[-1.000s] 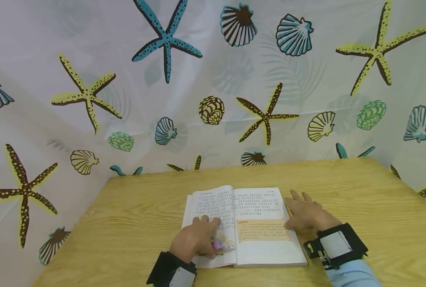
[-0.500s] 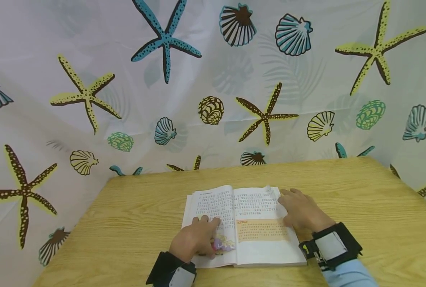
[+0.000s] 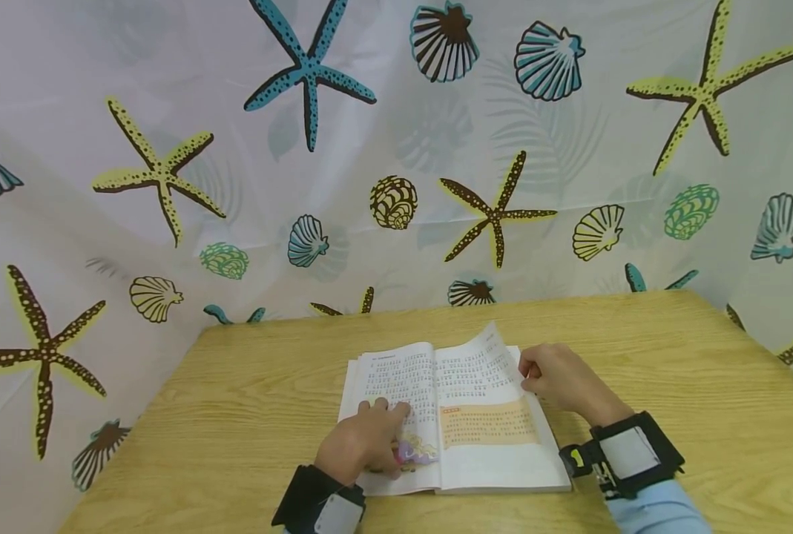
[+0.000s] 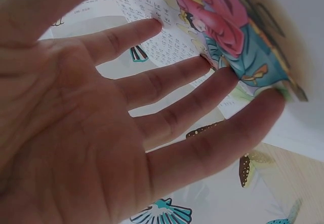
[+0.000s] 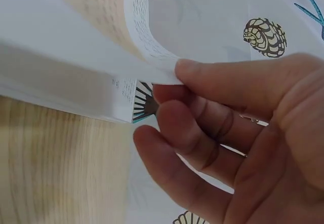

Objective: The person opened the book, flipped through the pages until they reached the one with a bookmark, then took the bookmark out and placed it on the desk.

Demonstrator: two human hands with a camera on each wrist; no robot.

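Note:
An open book point(image 3: 489, 467) with printed text lies on the table in the head view. My left hand point(image 3: 363, 443) rests on its left page point(image 3: 396, 371), fingers spread; in the left wrist view those fingertips touch the page by a coloured illustration point(image 4: 228, 26). Along the book's right side, my right hand point(image 3: 566, 378) pinches the edge of the right page point(image 3: 486, 363) between thumb and forefinger. That page curves up, its far corner raised off the pages beneath. In the right wrist view the thumb point(image 5: 212, 82) presses on the bent page point(image 5: 147, 46), other fingers curled below.
The wooden table point(image 3: 256, 386) spreads out around the book. Behind it and at both sides hangs a white cloth point(image 3: 369, 133) printed with starfish and shells. Each wrist wears a black strap point(image 3: 636, 452) with a small device.
My right hand moved in over the right page's edge, closed finger and thumb on it, and lifted its far corner. My left hand stayed in place on the left page.

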